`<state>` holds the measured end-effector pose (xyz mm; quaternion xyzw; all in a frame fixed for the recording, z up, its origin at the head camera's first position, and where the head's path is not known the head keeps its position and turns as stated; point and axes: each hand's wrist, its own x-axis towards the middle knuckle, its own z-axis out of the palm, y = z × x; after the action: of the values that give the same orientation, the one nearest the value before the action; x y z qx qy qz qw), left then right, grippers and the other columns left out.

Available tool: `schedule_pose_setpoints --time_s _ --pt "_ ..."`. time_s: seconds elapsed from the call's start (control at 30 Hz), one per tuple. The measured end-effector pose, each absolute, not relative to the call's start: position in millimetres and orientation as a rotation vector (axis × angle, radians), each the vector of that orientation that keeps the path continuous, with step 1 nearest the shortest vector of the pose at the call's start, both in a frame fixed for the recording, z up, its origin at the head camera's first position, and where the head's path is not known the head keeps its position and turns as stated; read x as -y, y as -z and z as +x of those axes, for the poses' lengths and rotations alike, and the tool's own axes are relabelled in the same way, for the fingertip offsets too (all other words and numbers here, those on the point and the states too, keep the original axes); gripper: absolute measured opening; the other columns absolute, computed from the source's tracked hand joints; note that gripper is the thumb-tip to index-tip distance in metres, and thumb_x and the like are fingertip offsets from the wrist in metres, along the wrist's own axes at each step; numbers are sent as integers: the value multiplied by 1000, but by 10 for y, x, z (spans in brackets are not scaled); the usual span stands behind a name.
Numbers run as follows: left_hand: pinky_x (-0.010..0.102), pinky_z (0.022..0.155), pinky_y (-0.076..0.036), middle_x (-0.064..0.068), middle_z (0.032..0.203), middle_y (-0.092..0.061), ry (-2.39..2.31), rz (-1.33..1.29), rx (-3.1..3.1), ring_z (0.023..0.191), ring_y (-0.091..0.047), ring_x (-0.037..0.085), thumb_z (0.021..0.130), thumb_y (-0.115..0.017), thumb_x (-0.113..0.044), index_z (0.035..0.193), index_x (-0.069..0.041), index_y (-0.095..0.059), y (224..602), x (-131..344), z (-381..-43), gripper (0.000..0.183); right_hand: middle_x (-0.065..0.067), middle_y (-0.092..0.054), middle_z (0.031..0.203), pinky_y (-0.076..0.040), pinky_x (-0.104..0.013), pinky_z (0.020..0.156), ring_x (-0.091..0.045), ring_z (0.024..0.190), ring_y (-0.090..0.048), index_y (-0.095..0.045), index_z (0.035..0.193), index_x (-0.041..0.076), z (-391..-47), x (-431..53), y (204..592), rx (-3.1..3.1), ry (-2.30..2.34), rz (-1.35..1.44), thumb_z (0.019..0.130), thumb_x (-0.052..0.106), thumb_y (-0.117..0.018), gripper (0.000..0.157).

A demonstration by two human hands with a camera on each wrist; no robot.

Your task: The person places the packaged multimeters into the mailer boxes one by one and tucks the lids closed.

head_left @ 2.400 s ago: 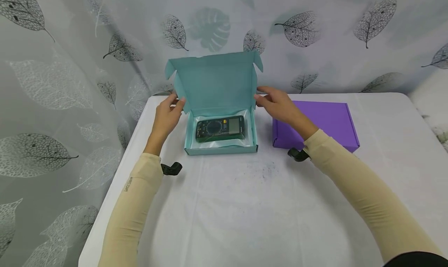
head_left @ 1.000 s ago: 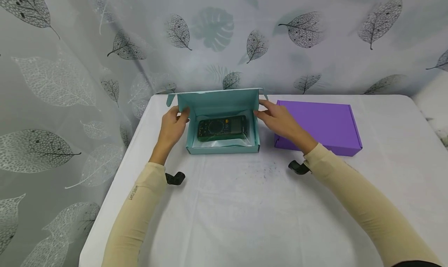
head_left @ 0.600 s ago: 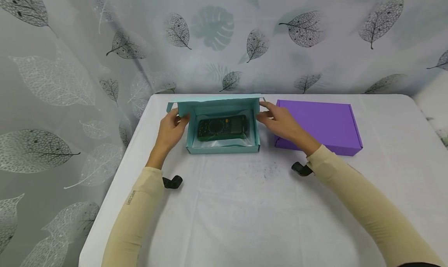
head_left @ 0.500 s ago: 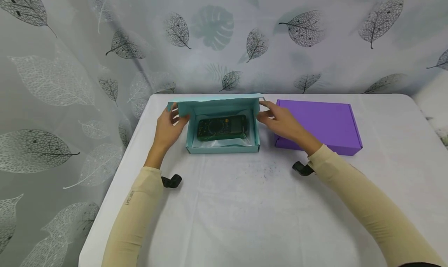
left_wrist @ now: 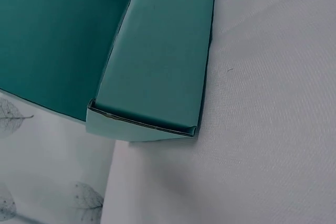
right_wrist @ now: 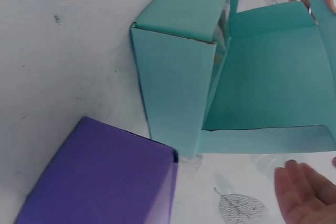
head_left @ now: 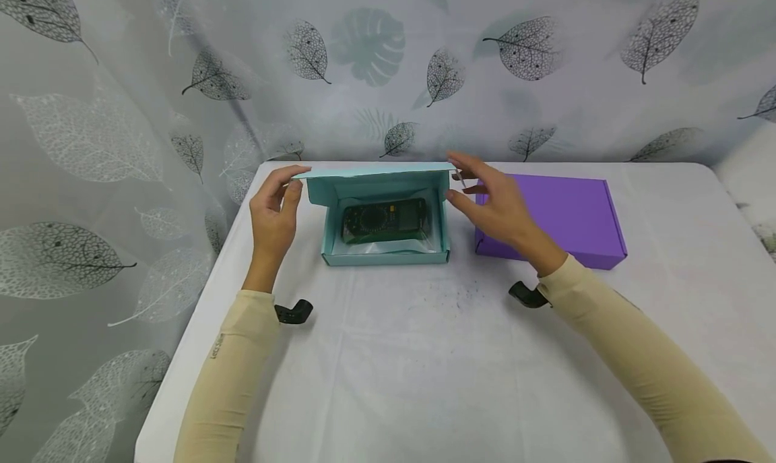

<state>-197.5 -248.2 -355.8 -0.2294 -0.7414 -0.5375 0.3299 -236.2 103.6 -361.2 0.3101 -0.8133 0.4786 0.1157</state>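
A teal cardboard box point(head_left: 384, 259) stands on the table, its lid point(head_left: 378, 171) raised and tilted forward. A dark multimeter point(head_left: 383, 220) in clear plastic lies inside. My left hand point(head_left: 273, 213) is at the lid's left corner, fingertips touching its edge and covering the small tab there. Beside the right corner is my right hand point(head_left: 500, 207), thumb and fingers spread around the small side tab point(head_left: 460, 178). The right wrist view shows relaxed right-hand fingers point(right_wrist: 302, 192) apart from the lid panel. The left wrist view has the box corner point(left_wrist: 142, 121) but no hand.
A closed purple box point(head_left: 560, 217) lies just right of the teal box, partly behind my right hand. Both stand on a white-covered table point(head_left: 394, 368). A leaf-patterned curtain point(head_left: 388, 65) hangs behind the table and along its left side.
The lid has come down from upright to tilted forward. Both hands have then shifted outward from the box sides to the lid's corner tabs. The multimeter and purple box stay put.
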Motion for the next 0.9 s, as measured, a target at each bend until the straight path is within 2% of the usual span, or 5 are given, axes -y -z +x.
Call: schedule_pose_setpoints --time_s 0.23,0.37,0.5,0.63,0.9 --pt "31 79 -44 20 102 -63 1332 -579 1939 95 -55 26 95 -54 -8 106 8 -64 3558 2490 -1939 22 -14 -62 113 -52 -46 73 -26 96 -59 -63 118 1 -2138 -931 3336 2163 -1309 1009 83 -2 -66 35" --pt "28 75 -44 20 97 -63 1326 -574 1917 89 -56 26 93 -56 -4 101 9 -65 3545 2487 -1914 18 -17 -64 106 -52 -42 71 -28 91 -60 -64 112 -3 -2079 -921 3283 2107 -1266 1024 83 -3 -66 30" --pt "28 75 -45 21 94 -63 1305 -556 1907 88 -58 28 91 -57 0 95 10 -66 3544 2477 -1909 14 -11 -66 96 -53 -35 66 -21 82 -60 -67 107 -2 -2100 -940 3301 2043 -1198 1021 83 -1 -66 24" --pt "29 79 -46 18 92 -64 1256 -504 1923 89 -59 23 90 -58 -1 89 8 -68 3556 2470 -1902 13 -5 -64 83 -51 -33 63 -15 71 -57 -70 98 -1 -2127 -954 3336 2013 -1167 1020 82 0 -67 16" --pt "30 75 -47 14 88 -64 1211 -456 1963 85 -59 21 90 -58 0 87 7 -69 3586 2463 -1868 13 -10 -60 74 -44 -21 62 -14 65 -55 -69 91 -6 -2047 -939 3274 2040 -1192 1027 81 -8 -64 11"
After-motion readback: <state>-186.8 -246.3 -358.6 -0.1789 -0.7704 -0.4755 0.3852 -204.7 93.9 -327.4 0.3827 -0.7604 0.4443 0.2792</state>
